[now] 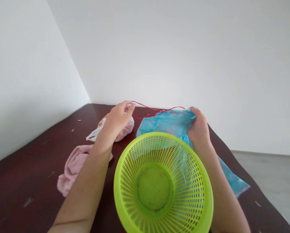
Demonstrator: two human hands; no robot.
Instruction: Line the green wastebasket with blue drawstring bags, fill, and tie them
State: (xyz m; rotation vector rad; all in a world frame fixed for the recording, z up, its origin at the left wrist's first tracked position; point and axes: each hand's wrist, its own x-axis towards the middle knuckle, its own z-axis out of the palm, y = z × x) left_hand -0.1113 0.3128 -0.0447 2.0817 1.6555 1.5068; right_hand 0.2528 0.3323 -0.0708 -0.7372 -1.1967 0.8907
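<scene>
My left hand pinches one end of a thin red string, thumb against fingers, above a white plastic bag. From there the string runs right in loose strands to a blue plastic bag. The bag's upper right corner is gripped in my right hand, and the string's far end reaches close to those fingers. Part of the blue bag lies behind a green plastic basket, which stands in front of me between my forearms. Through its slotted wall some blue shows; its round bottom is bare.
A pink cloth lies crumpled by my left forearm. More blue plastic spreads beyond my right forearm. Small pale scraps dot the dark red table. White walls border the table at the back and left.
</scene>
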